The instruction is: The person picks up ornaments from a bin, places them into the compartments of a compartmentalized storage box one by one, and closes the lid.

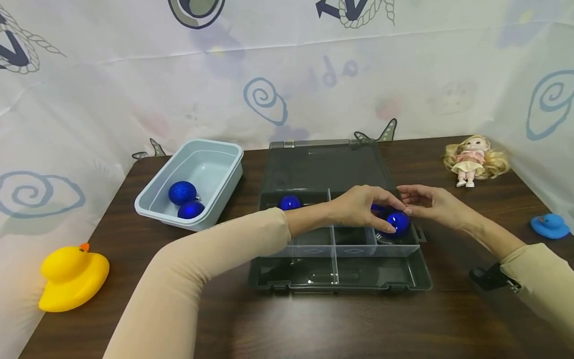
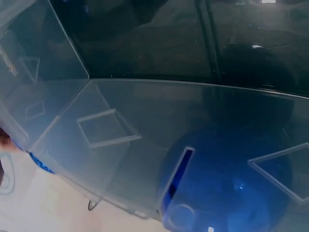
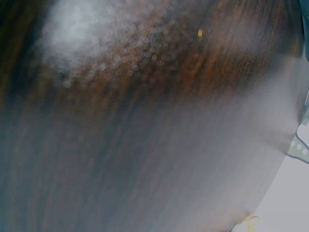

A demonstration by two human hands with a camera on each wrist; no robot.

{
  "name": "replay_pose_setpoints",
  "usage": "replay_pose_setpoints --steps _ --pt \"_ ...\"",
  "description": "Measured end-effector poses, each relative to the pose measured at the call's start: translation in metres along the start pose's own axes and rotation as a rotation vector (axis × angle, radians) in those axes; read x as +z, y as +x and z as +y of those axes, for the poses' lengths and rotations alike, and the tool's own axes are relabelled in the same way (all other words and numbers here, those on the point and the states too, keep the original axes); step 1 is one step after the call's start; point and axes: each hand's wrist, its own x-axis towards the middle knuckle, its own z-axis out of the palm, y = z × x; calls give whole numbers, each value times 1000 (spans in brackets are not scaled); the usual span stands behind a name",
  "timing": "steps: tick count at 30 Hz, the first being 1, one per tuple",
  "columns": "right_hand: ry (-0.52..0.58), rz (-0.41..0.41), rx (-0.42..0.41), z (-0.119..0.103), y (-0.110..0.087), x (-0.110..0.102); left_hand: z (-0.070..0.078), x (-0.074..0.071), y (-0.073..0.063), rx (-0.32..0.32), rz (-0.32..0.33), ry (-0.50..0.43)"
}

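My left hand (image 1: 365, 205) pinches a shiny blue bauble (image 1: 399, 223) between thumb and fingers at the right side of a dark translucent divider box (image 1: 376, 284). Close by on the right, my right hand (image 1: 435, 204) has loosely bent fingers, its thumb touching the bauble's top. Part of another blue bauble (image 1: 380, 209) shows behind the left hand. A shiny bauble (image 1: 290, 202) sits in the back left compartment. In the left wrist view, a blue bauble (image 2: 231, 188) appears through a clear divider (image 2: 116, 159). The right wrist view holds mostly blurred tabletop (image 3: 145, 145).
Left of the box stands a light blue basin (image 1: 224, 192) holding two blue baubles (image 1: 182, 193). The box's lid (image 1: 325, 167) lies back behind it. A yellow duck (image 1: 73, 279) is at the left, a doll (image 1: 473, 159) at the back right, a blue duck (image 1: 550, 226) at the right edge.
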Motion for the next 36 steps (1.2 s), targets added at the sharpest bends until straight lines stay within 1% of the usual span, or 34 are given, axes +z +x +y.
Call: replay_pose_setpoints --steps 3,7,14,17,18,20,22,24,26,29,32,34,36 --pt "-1 5 9 0 0 0 -1 2 1 11 -34 24" --pt "-2 -1 13 -1 -1 -1 -2 3 1 -7 -75 26" --pt "-36 9 39 -4 -1 -2 -1 0 -3 -33 -98 13" --pt "-41 4 60 -4 -2 -1 0 -4 -8 -32 -104 -16" --pt "-44 1 65 -3 -2 -1 1 -6 -11 -32 -105 -41" --pt "-52 3 73 -3 -2 0 4 -11 -19 -40 -96 -89" --pt "-63 14 73 -3 -2 1 7 -20 -29 -56 -74 -134" --pt "-76 28 59 -3 -2 1 10 -30 -43 -84 -34 -165" --pt "-83 42 43 -3 -3 2 11 -42 -59 -109 28 -187" --pt "-80 47 27 -4 -3 2 6 -63 -91 -150 157 -237" --pt "-78 44 38 -4 -2 3 -7 -87 -128 -206 328 -271" --pt "-84 41 47 -3 -2 3 -20 -103 -155 -269 446 -279" --pt "-90 37 55 -2 -1 4 -35 -116 -181 -328 553 -278"
